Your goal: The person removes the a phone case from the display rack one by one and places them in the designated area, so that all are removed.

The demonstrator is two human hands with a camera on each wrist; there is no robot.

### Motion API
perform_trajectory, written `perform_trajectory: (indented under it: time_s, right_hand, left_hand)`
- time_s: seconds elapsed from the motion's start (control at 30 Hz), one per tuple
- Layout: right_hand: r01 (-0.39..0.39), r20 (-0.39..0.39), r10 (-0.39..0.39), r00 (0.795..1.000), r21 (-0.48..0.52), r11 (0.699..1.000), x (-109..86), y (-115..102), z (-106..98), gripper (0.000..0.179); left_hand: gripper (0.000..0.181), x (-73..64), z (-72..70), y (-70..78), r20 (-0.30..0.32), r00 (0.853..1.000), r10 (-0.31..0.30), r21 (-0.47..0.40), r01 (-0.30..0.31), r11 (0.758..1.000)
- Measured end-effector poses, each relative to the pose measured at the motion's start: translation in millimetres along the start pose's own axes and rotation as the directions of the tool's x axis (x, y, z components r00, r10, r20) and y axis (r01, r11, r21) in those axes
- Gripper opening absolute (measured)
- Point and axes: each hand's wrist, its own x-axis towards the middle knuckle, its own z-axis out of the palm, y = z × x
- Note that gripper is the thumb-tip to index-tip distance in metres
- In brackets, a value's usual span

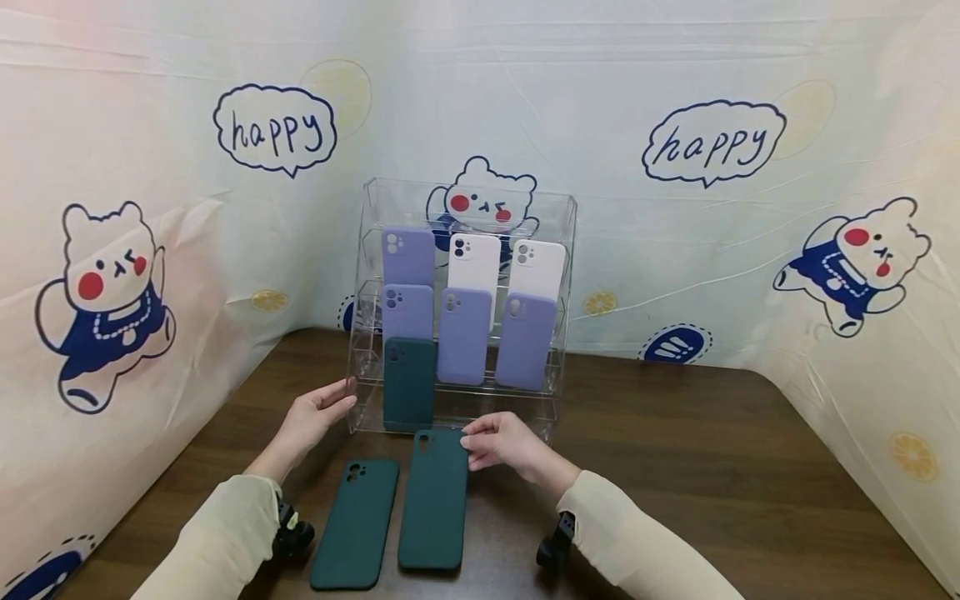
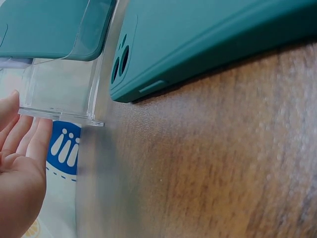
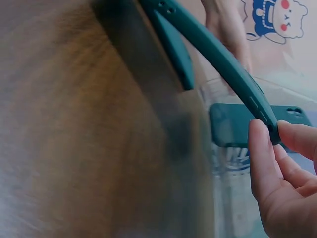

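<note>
In the head view, a clear tiered display stand (image 1: pixel 491 408) stands on the table. My left hand (image 1: pixel 307 421) pinches its left side edge, with the thumb on one face and the fingers on the other in the left wrist view. My right hand (image 1: pixel 513 442) pinches a dark green phone case (image 1: pixel 433 508) by its upper right corner. The right wrist view has this case (image 3: pixel 225 64) tilted, its top end between thumb and fingers. Another green phone case (image 1: pixel 356 525) lies to its left. A third green case (image 1: pixel 409 387) stands in the lowest tier, at the left.
Several purple cases (image 1: pixel 463 337) and white cases (image 1: pixel 542 260) fill the stand's upper tiers. The brown wooden table (image 1: pixel 675 467) extends to both sides. Behind and beside it hangs a printed cloth (image 1: pixel 615 50) with cartoon bears.
</note>
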Motion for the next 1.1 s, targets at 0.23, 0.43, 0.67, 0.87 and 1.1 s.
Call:
perform_trajectory:
  time_s: [0.23,0.43,0.67,0.87,1.1]
  right_hand:
    - [-0.058,0.047,0.058,0.997,-0.005,0.998,-2.3,12,3,0.023]
    - [-0.078,0.048,0.080,0.996,-0.035,0.996,-0.4,20,5,0.020]
    - [-0.075,0.034,0.080,0.996,-0.125,0.989,2.6,26,7,0.021]
    - [-0.073,0.030,0.080,0.996,-0.192,0.979,5.1,26,9,0.017]
    - [-0.059,0.034,0.070,0.997,-0.266,0.962,4.7,24,13,0.011]
  left_hand:
    - [0.058,0.4,-0.3,0.5,-0.005,1.000,0.008,0.002,-0.008,1.000]
    - [0.058,1.4,-0.5,-0.2,-0.006,1.000,0.009,0.004,-0.009,1.000]
    - [0.058,0.7,0.2,-1.2,-0.003,1.000,0.004,-0.006,-0.004,1.000]
    - [0.057,0.2,0.1,-1.3,-0.010,1.000,0.007,-0.001,-0.007,1.000]
    - [0.058,-0.5,0.2,-0.6,-0.011,1.000,0.009,0.006,-0.009,1.000]
